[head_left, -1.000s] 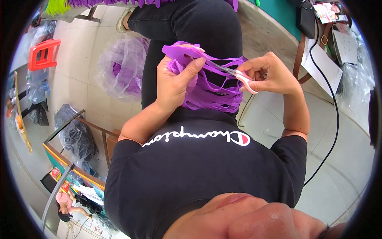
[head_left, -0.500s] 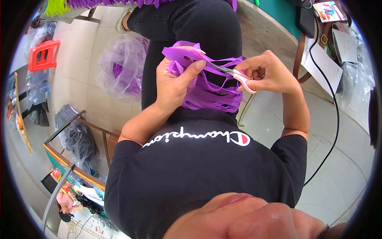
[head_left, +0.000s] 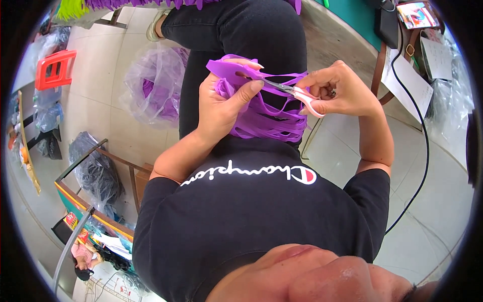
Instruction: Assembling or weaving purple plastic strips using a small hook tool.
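Note:
Purple fabric strips [head_left: 266,118] hang in a bunch over my lap. My left hand [head_left: 226,100] is closed around their gathered upper end, thumb pressed on top and fingers behind the cloth. Small scissors with pale pink handles [head_left: 308,100] are in my right hand [head_left: 339,88], whose fingers are bent round the handle loops. The blades point left into the purple material, close to my left thumb; their tips lie at the cloth, and I cannot tell whether they are cutting it.
A clear plastic bag [head_left: 151,108] with purple pieces lies on the floor at left. A red stool [head_left: 55,70] stands farther left. At upper right is a green-topped table [head_left: 352,20], with a black cable [head_left: 426,151] running down beside my right arm. Another person [head_left: 83,259] is at lower left.
The scissor blades have drawn slightly closer together. Both hands stay almost in place, and the held purple cloth has shifted a little.

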Tool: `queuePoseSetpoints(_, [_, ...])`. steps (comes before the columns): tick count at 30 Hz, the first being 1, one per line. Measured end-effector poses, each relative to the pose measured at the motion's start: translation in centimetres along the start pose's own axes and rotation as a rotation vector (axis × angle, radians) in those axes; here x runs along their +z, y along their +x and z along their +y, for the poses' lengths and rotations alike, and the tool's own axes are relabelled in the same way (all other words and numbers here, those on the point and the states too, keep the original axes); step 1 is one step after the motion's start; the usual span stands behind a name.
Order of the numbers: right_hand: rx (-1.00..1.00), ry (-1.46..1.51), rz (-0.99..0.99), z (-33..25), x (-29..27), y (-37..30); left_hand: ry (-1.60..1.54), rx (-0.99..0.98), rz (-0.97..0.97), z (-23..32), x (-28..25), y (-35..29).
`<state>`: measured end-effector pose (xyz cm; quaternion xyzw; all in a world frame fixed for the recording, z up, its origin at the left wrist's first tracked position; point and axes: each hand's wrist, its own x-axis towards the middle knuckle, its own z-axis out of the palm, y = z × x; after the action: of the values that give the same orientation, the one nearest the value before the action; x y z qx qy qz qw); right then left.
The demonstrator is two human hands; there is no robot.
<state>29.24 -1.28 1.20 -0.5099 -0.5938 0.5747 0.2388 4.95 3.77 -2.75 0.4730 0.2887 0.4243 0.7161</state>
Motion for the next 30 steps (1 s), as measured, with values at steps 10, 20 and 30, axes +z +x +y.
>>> queuePoseSetpoints(10, [0.035, -0.034, 0.036, 0.08, 0.18, -0.27, -0.087, -0.133, 0.002, -0.2, -0.9, -0.15])
queuePoseSetpoints(20, [0.031, -0.05, 0.038, 0.14, 0.19, -0.23, -0.08, -0.132, 0.017, -0.22, -0.85, -0.19])
queuePoseSetpoints(30, [-0.024, -0.067, 0.058, -0.09, 0.25, 0.0, -0.062, -0.101, 0.008, -0.08, -0.89, -0.2])
